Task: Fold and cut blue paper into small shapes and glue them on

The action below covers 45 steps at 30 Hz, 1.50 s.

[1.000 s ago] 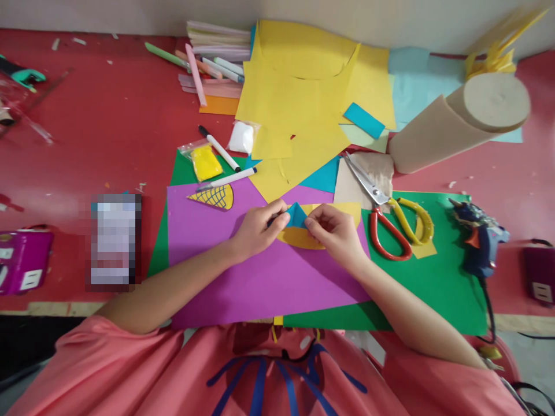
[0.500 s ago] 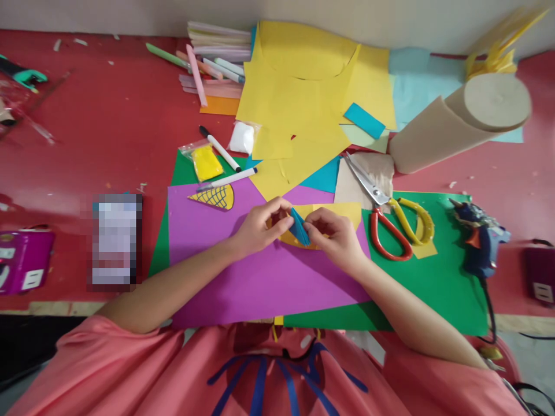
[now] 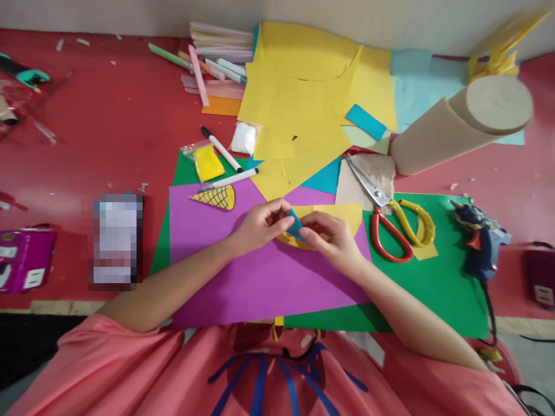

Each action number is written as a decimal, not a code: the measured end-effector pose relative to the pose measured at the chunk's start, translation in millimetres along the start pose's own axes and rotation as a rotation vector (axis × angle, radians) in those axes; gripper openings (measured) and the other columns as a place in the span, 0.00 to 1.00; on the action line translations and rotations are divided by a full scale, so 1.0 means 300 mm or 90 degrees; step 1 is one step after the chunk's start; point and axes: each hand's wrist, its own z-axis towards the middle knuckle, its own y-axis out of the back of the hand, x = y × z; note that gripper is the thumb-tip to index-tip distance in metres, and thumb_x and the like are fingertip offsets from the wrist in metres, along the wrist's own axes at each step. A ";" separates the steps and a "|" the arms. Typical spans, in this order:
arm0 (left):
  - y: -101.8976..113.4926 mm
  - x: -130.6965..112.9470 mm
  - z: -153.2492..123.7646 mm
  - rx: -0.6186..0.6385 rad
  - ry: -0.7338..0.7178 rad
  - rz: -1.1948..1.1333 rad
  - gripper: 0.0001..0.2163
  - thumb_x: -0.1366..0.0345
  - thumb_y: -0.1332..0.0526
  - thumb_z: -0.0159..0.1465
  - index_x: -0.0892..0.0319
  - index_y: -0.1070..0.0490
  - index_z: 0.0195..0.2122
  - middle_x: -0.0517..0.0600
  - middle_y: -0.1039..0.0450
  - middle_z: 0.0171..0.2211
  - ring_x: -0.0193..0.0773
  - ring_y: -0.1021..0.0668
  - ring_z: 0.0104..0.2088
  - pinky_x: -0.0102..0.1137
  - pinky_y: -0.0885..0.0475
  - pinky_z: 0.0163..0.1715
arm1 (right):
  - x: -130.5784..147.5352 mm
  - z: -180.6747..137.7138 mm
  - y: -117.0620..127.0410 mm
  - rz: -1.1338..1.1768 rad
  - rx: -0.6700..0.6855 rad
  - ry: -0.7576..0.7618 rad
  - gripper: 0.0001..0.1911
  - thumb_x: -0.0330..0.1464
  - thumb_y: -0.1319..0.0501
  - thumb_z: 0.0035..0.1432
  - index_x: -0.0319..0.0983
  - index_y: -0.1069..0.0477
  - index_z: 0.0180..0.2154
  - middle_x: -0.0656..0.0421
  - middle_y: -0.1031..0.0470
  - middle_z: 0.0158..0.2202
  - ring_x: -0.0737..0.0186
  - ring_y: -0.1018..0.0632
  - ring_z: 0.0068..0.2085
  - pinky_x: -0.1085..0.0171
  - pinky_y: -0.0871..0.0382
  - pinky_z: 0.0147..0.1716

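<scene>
A small blue folded paper [image 3: 295, 225] is pinched between my two hands above the purple sheet [image 3: 260, 283]. My left hand [image 3: 265, 224] is closed on its upper left edge with thumb and fingers. On its lower right end my right hand [image 3: 332, 232] presses with the thumb, fingers curled behind. Under both hands lies a yellow paper piece [image 3: 347, 215], partly covered by them. A yellow paper cone [image 3: 217, 197] with a dark grid of lines rests to the left of my left hand.
Scissors [image 3: 378, 199] with red and yellow handles lie right of my hands, and a glue gun [image 3: 483, 245] farther right. A beige roll [image 3: 451, 130] stands behind. Two markers [image 3: 223, 150], a yellow clay packet [image 3: 208, 163], yellow sheets [image 3: 303, 104] and a blurred phone [image 3: 117, 240] surround the sheet.
My right hand has shifted slightly left along the blue paper, its thumb now on the lower end. The paper's spread, layered lower edge no longer shows. My left hand keeps its hold.
</scene>
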 end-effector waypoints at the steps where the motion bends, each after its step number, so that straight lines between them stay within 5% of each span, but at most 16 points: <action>1: 0.000 -0.001 0.000 0.001 0.001 0.005 0.08 0.60 0.43 0.61 0.57 0.36 0.29 0.42 0.39 0.23 0.29 0.34 0.24 0.25 0.37 0.24 | 0.000 -0.002 -0.004 -0.007 -0.003 -0.006 0.10 0.37 0.40 0.60 0.37 0.28 0.32 0.58 0.25 0.29 0.68 0.28 0.27 0.68 0.36 0.26; 7: 0.004 -0.007 0.007 -0.013 -0.112 0.050 0.06 0.64 0.41 0.61 0.57 0.37 0.29 0.44 0.36 0.27 0.30 0.31 0.29 0.26 0.33 0.31 | -0.010 -0.005 -0.020 0.043 -0.031 -0.038 0.08 0.34 0.40 0.60 0.37 0.27 0.32 0.58 0.24 0.29 0.68 0.27 0.27 0.69 0.34 0.25; 10: 0.005 -0.002 0.008 -0.023 -0.158 0.071 0.04 0.66 0.42 0.62 0.58 0.35 0.30 0.45 0.32 0.29 0.31 0.29 0.32 0.26 0.31 0.35 | -0.019 0.000 -0.017 0.020 -0.028 0.022 0.06 0.32 0.39 0.60 0.37 0.27 0.32 0.57 0.23 0.30 0.66 0.25 0.30 0.66 0.31 0.31; 17: -0.003 0.006 -0.001 -0.030 -0.226 0.139 0.02 0.69 0.39 0.60 0.59 0.32 0.30 0.44 0.30 0.26 0.28 0.29 0.25 0.23 0.34 0.26 | -0.033 -0.004 0.002 -0.053 -0.068 0.108 0.04 0.32 0.36 0.58 0.39 0.29 0.37 0.58 0.25 0.33 0.66 0.25 0.31 0.66 0.30 0.31; 26: 0.000 0.005 0.000 -0.067 -0.316 0.144 0.04 0.67 0.38 0.62 0.58 0.31 0.31 0.45 0.29 0.28 0.29 0.28 0.28 0.26 0.32 0.30 | -0.038 -0.004 -0.002 -0.031 -0.069 0.155 0.01 0.29 0.39 0.60 0.40 0.30 0.34 0.60 0.27 0.31 0.67 0.26 0.30 0.66 0.30 0.29; 31: 0.005 0.011 0.000 -0.049 -0.246 0.098 0.06 0.63 0.38 0.62 0.59 0.29 0.30 0.45 0.29 0.26 0.29 0.28 0.27 0.25 0.33 0.29 | -0.041 -0.004 -0.001 -0.049 -0.073 0.165 0.02 0.31 0.39 0.60 0.40 0.30 0.36 0.59 0.26 0.32 0.66 0.25 0.31 0.65 0.29 0.30; 40: 0.023 0.005 0.018 0.128 -0.005 -0.066 0.09 0.60 0.37 0.58 0.61 0.28 0.29 0.46 0.28 0.27 0.31 0.28 0.29 0.26 0.33 0.31 | -0.045 -0.003 0.014 -0.142 -0.055 0.335 0.06 0.28 0.39 0.62 0.40 0.31 0.42 0.55 0.24 0.34 0.61 0.22 0.36 0.61 0.25 0.34; 45: 0.041 0.009 0.026 0.177 0.029 -0.076 0.11 0.58 0.36 0.58 0.61 0.27 0.29 0.46 0.30 0.26 0.31 0.30 0.28 0.26 0.35 0.30 | -0.056 -0.002 0.024 -0.163 -0.049 0.393 0.08 0.25 0.39 0.61 0.39 0.29 0.43 0.53 0.21 0.35 0.60 0.20 0.36 0.61 0.23 0.35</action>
